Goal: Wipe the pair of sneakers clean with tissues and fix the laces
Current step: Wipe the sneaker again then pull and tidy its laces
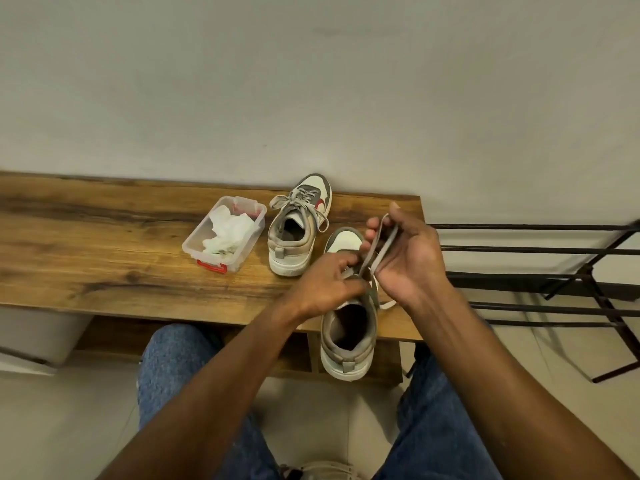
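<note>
Hands: your left hand [325,282] pinched the lace at the near sneaker's [348,327] eyelets; your right hand [403,251] held a loop of lace [379,247] raised.
Position: near sneaker at the desk [104,244] edge, heel overhanging.
Risk: a hard tug could have dragged it off, I judged.
Count: two sneakers, the far sneaker [299,223] tied; one tub [225,233] of used tissues [228,232].

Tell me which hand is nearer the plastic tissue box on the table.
Left. The left hand works at the near sneaker, right of the tissue box; the right hand, holding the lace, is farther right still.
</note>
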